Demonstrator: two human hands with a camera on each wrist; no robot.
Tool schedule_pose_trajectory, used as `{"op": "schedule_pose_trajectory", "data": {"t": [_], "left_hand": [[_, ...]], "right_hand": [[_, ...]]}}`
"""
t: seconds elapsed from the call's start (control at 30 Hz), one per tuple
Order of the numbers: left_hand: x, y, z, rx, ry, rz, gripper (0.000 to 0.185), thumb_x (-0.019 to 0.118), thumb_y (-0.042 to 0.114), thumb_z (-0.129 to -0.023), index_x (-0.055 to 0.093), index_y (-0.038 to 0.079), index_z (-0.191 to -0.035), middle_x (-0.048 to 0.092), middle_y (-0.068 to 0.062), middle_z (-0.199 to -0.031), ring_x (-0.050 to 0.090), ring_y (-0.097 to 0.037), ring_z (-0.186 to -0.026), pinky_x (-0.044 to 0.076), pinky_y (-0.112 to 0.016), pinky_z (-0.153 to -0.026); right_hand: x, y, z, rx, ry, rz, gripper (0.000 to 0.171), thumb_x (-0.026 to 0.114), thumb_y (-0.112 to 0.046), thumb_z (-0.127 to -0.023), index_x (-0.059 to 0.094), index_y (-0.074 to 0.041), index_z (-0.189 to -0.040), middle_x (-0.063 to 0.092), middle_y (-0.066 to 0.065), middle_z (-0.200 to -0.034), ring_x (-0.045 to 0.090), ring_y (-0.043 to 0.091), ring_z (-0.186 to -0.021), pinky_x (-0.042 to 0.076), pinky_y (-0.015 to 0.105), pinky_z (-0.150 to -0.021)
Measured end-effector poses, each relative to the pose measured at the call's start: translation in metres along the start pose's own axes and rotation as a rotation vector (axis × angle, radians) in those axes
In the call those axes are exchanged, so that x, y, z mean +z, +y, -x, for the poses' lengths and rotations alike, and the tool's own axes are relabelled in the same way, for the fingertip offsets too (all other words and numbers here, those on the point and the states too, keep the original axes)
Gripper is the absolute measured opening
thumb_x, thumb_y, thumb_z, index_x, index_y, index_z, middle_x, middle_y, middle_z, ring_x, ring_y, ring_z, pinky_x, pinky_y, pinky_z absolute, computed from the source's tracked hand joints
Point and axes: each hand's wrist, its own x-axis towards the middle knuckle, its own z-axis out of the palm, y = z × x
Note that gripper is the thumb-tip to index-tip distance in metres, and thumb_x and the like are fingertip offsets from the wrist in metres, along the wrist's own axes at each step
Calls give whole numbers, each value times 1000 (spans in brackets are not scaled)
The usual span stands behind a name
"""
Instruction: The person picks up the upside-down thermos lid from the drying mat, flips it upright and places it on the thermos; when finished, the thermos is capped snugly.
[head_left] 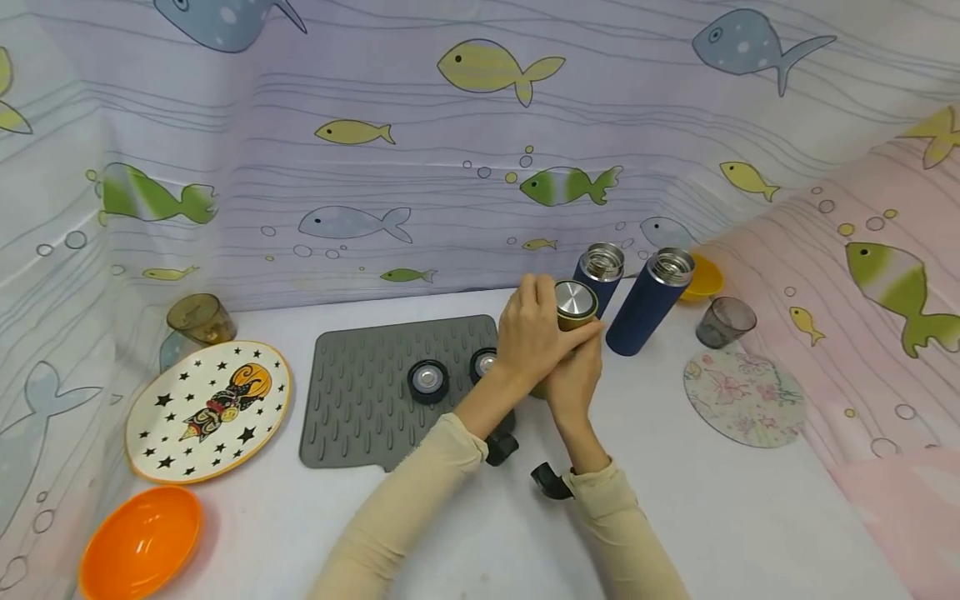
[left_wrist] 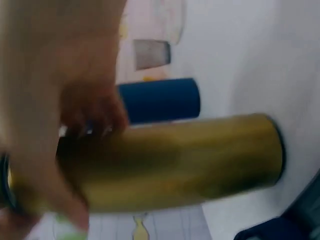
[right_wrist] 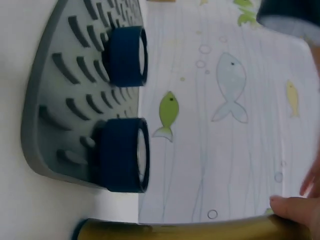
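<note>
A gold vacuum flask (left_wrist: 200,160) with a silver-topped lid (head_left: 576,298) stands upright between my hands. My left hand (head_left: 528,329) grips its upper part, the thumb laid across just under the lid. Lower down and partly behind the left wrist, my right hand (head_left: 576,379) holds the flask's body; its thumb (right_wrist: 295,207) shows on the gold side in the right wrist view. Just behind stand two blue flasks, one to the right (head_left: 648,304) and one further back (head_left: 600,267), both with bare steel mouths. Two dark round lids (head_left: 428,381) sit on a grey ridged mat (head_left: 360,400).
To the left are a star-patterned oval plate (head_left: 172,400), an orange bowl (head_left: 142,542) and an amber cup (head_left: 201,319). On the right stand a grey cup (head_left: 726,322), a floral round mat (head_left: 744,398) and a yellow bowl (head_left: 703,279). A fish-print curtain (head_left: 450,167) closes off the back.
</note>
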Motion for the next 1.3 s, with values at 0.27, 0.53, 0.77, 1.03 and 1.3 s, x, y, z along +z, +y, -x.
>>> {"op": "schedule_pose_trajectory", "data": {"t": [0.27, 0.53, 0.77, 1.03, 1.3], "left_hand": [[-12, -38, -7, -265, -448, 776, 92, 78, 23, -80, 26, 11, -155, 29, -9, -157, 27, -21, -146, 24, -50, -120], [-8, -34, -7, -231, -447, 820, 81, 72, 23, -80, 35, 9, -150, 38, -13, -153, 35, -27, -143, 27, -53, -118], [-5, -33, -8, -255, -447, 893, 94, 72, 24, -79, 19, 14, -157, 29, -10, -160, 30, -27, -146, 23, -55, -119], [-5, -29, -9, -243, -465, 842, 82, 69, 24, -79, 32, 10, -151, 35, -13, -155, 38, -30, -140, 33, -55, -114], [-5, -28, -11, -201, -440, 797, 87, 74, 24, -79, 30, 8, -152, 39, -15, -150, 44, -30, -133, 36, -51, -113]], "right_hand": [[-5, 2, -3, 25, -83, -50, 68, 84, -8, -75, 47, 1, -131, 63, 23, -119, 63, 37, -108, 50, 52, -92], [-6, 1, -2, 18, -95, -75, 67, 83, -5, -73, 47, 2, -129, 62, 22, -117, 61, 34, -104, 48, 48, -88], [-7, 2, -2, 26, -116, -92, 68, 82, -3, -74, 45, 1, -131, 60, 22, -120, 58, 33, -104, 47, 46, -89], [-8, 2, -4, 40, -128, -93, 67, 78, 0, -75, 44, 1, -132, 60, 21, -119, 58, 32, -104, 46, 45, -89], [-10, 1, -5, 52, -147, -104, 68, 76, 2, -74, 42, 1, -133, 59, 21, -122, 57, 33, -105, 46, 45, -89]]}}
